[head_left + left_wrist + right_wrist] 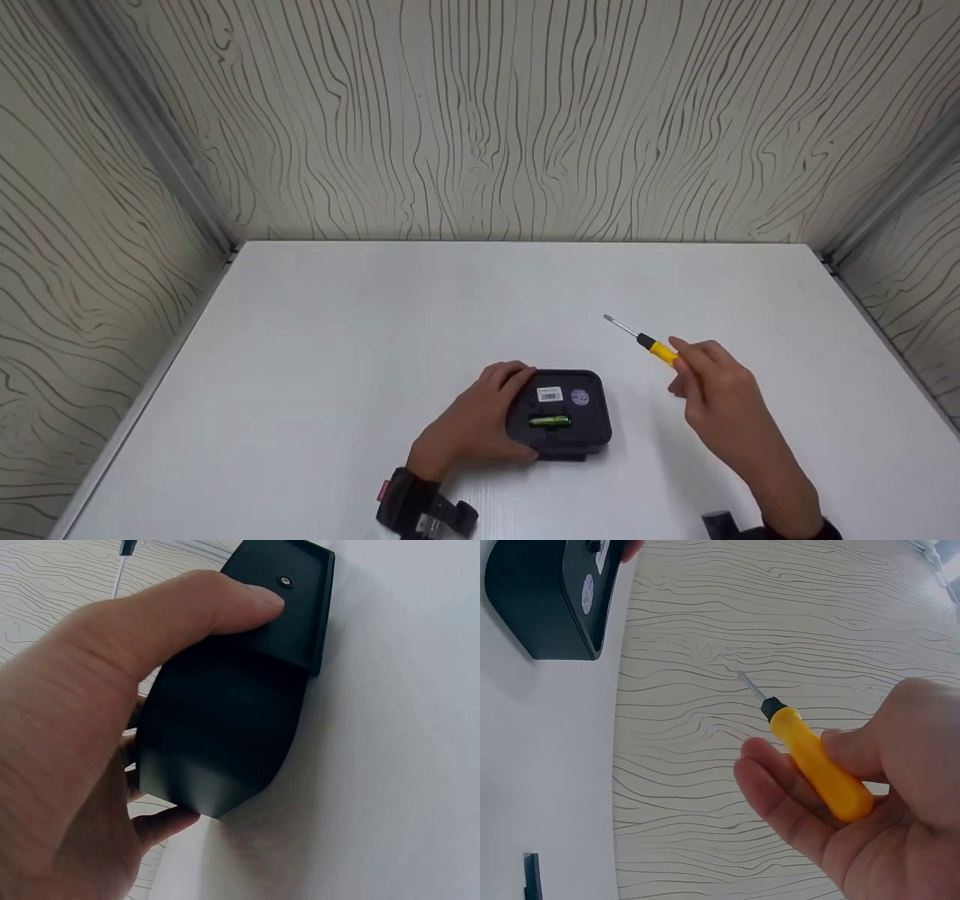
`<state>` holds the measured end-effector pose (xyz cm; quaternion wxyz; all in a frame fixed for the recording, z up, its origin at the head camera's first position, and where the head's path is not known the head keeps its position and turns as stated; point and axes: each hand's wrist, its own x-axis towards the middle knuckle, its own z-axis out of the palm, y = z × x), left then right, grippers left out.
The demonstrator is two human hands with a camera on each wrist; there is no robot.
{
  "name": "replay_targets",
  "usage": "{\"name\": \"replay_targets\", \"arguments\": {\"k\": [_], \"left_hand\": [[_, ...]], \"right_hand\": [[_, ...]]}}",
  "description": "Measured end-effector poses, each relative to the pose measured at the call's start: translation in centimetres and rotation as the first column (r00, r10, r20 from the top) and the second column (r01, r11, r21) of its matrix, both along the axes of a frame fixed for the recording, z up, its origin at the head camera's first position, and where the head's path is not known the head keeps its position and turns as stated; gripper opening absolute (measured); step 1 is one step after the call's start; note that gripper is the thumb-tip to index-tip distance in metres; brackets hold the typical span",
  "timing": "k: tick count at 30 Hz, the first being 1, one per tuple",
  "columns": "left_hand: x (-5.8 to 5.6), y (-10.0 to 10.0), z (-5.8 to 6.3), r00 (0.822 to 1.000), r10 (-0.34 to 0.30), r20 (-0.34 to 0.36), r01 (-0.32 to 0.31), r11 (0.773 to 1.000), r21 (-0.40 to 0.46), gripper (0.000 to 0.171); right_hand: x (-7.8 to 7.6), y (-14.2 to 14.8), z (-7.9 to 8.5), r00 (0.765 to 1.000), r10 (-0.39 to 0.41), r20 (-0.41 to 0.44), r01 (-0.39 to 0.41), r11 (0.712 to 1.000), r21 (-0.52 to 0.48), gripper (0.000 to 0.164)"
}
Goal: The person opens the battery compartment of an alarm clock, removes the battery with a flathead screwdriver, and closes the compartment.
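Observation:
A black box-shaped device with rounded corners lies on the white table, its recessed face up. That face carries a white label, a round purple sticker and a green battery in a slot. My left hand grips the device's left end, the thumb on the near side beside a small screw, the fingers round the far side. To the right, my right hand holds a yellow-handled screwdriver above the table, between thumb and fingers. Its metal shaft points up and left, apart from the device.
The white table meets patterned panel walls at the back and sides, with grey metal edging at the corners. A small dark piece shows low at the left in the right wrist view. Each wrist wears a black strapped camera mount.

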<state>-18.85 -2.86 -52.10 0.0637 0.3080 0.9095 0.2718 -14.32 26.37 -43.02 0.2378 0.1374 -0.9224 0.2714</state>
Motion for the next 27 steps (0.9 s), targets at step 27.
{"name": "replay_targets", "arguments": {"k": [27], "left_hand": [[0.1, 0.0, 0.0, 1.000, 0.002, 0.007, -0.002, 1.000, 0.010, 0.103]], "right_hand": [[1.2, 1.1, -0.8, 0.924, -0.242, 0.296, 0.228, 0.970, 0.082, 0.022]]}}
